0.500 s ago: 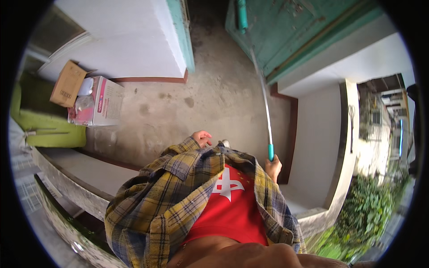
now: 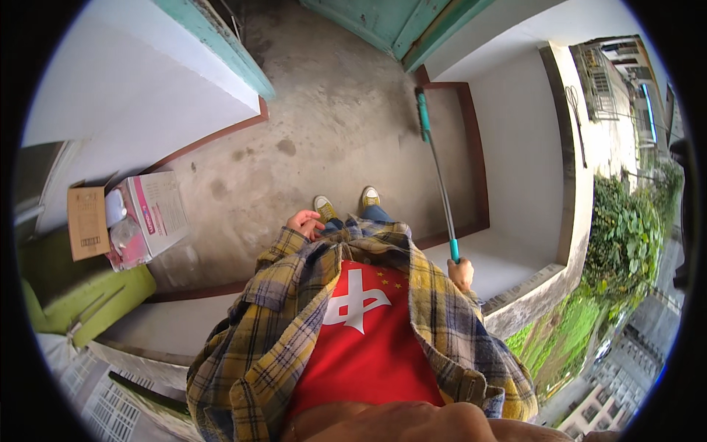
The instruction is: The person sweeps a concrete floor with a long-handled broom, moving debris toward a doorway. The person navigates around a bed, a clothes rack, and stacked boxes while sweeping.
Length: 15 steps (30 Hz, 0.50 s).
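My right hand (image 2: 462,274) is wrapped round the teal grip at the near end of a long-handled floor brush (image 2: 442,180). Its metal pole slants away from me, and the teal brush head (image 2: 423,114) with dark bristles is down at the concrete floor (image 2: 294,118), near the right-hand skirting. Away from the brush, my left hand (image 2: 304,223) hangs in front of my body, holding nothing, its fingers loosely bent and apart.
Left stand an open brown carton (image 2: 88,221) and a white-and-pink box (image 2: 158,210) beside a green seat (image 2: 103,295). A low white wall (image 2: 515,147) bounds the right side. Ahead are a teal door (image 2: 368,18) and a white wall corner (image 2: 254,110) with teal trim.
The brush head has come down from in front of the teal door to the floor by the right skirting, nearer to me. My view has turned, and both shoes now show.
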Motion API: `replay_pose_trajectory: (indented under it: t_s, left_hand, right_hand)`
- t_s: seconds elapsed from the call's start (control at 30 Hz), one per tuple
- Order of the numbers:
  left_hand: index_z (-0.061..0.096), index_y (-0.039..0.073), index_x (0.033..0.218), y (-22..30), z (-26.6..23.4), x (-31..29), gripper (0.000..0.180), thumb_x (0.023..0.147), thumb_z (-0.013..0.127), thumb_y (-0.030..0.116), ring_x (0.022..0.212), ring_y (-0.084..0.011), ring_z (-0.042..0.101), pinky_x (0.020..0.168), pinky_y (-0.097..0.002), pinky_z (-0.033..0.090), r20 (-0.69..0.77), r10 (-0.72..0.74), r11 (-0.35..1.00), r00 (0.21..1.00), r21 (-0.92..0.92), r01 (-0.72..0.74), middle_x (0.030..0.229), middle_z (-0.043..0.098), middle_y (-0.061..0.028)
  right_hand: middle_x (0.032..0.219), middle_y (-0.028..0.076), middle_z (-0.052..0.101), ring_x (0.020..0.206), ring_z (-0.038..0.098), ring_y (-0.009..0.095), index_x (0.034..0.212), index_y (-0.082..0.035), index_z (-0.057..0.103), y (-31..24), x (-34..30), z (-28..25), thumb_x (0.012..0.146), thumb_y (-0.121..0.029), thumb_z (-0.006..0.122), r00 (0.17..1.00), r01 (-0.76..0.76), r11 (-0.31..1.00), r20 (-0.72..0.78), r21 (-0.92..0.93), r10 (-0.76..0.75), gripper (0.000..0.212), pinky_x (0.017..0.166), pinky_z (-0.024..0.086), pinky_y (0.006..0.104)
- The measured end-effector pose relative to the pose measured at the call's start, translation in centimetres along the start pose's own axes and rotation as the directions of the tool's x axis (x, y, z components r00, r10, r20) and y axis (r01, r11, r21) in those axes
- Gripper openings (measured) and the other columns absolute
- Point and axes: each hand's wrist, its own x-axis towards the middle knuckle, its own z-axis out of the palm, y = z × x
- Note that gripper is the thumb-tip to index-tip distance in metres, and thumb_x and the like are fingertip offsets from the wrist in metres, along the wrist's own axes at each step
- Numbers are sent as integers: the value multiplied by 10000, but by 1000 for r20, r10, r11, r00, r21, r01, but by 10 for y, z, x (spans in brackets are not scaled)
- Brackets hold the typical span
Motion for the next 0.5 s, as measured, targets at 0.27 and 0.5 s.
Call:
replay_pose_trajectory:
  t_s: [0.27,0.5]
  left_hand:
    - [503,14,1067,60,-13,46,223,863,458,93,496,-76,484,550,-239,485,37,40,994,999,97,-44,833,629,-130]
    - [494,3,1082,133,-33,99,225,874,458,80,474,-88,481,568,-260,505,-41,70,983,997,175,-62,840,622,-156]
  right_hand:
    - [636,200,609,552,629,303,770,73,586,-24,54,-21,751,-126,531,981,-191,944,96,269,171,207,520,512,384]
    - [608,122,550,495,559,242,749,63,532,-194,161,-16,747,-50,512,906,-222,679,405,700,-121,114,409,438,362]
